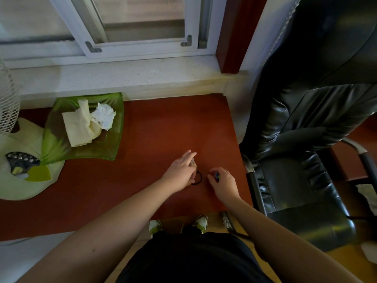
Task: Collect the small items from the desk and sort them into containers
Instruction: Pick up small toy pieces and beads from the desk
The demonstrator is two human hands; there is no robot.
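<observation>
Both hands rest on the red-brown desk [159,127] near its right front corner. My left hand [182,172] lies palm down with a small pale item [192,163] under its fingers, too hidden to identify. A black hair tie [199,178] lies on the desk, touching that hand's right side. My right hand [221,181] has its fingers closed on a small blue and yellow item [216,176], mostly hidden. A green glass dish [61,148] at the desk's left holds crumpled tissues [89,121].
A white fan [22,160] with a button panel stands at the left edge, under the dish's corner. The window sill [114,78] runs behind the desk. A black leather office chair [302,160] stands close against the desk's right side. My feet show below the front edge.
</observation>
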